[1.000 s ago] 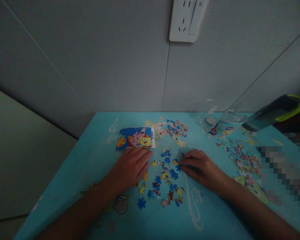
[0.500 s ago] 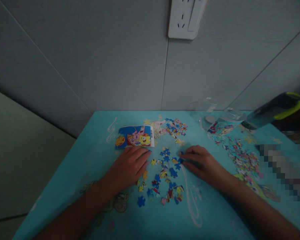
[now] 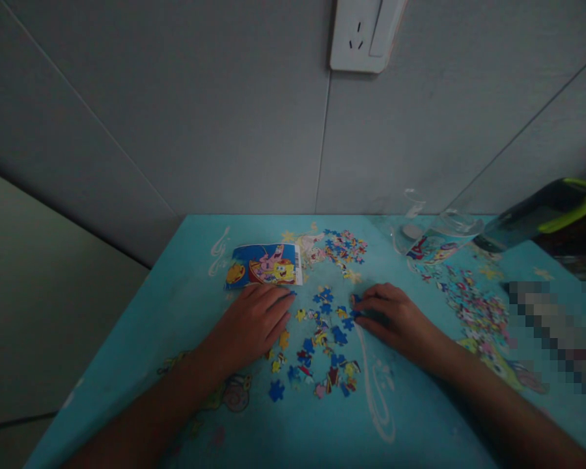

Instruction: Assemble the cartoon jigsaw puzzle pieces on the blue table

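Resting palm-down, the left hand [image 3: 258,320] has bent fingers, its grip hidden; puzzle pieces [image 3: 339,335] lie right of it, a picture packet [image 3: 264,265] just beyond. The right hand [image 3: 388,314] touches a blue piece [image 3: 355,300]; whether gripping, one cannot tell.

There are two hands [image 3: 254,326] [image 3: 390,316], three jigsaw clusters [image 3: 339,335] [image 3: 346,247] [image 3: 483,312], one picture card [image 3: 261,264], one bottle [image 3: 525,218].

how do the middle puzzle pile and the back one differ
The middle pile is loosely scattered with gaps; the back pile is packed closer. The middle pile lies mostly between the left hand and right hand; the back pile sits beyond them, nearer the wall. Both show blue and yellow and lie on the table.
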`<state>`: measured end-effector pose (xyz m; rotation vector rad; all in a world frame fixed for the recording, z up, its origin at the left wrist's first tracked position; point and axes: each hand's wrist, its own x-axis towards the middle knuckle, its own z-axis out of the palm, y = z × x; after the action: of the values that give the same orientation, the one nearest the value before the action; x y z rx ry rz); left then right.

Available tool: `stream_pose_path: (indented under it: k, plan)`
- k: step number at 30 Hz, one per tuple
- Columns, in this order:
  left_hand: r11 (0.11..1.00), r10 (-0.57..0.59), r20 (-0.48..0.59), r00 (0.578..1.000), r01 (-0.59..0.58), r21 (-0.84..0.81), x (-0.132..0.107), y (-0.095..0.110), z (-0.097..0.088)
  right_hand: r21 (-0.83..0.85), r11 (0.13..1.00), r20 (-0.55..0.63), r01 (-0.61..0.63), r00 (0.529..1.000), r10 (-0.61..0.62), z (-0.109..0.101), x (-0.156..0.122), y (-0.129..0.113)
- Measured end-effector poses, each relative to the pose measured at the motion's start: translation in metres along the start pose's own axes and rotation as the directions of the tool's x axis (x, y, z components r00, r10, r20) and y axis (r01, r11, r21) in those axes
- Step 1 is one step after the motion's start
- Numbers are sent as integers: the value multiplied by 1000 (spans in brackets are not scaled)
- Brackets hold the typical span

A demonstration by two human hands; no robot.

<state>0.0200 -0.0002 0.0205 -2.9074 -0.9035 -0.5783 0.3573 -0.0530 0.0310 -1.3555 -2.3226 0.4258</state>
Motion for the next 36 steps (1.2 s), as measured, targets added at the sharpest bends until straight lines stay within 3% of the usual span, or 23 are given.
stream_pose_path:
  k: [36]
  plan:
    - [999,-33,22,999,32,9,2,1,-10,68,979,50,190,980,-194,-1,3,-20]
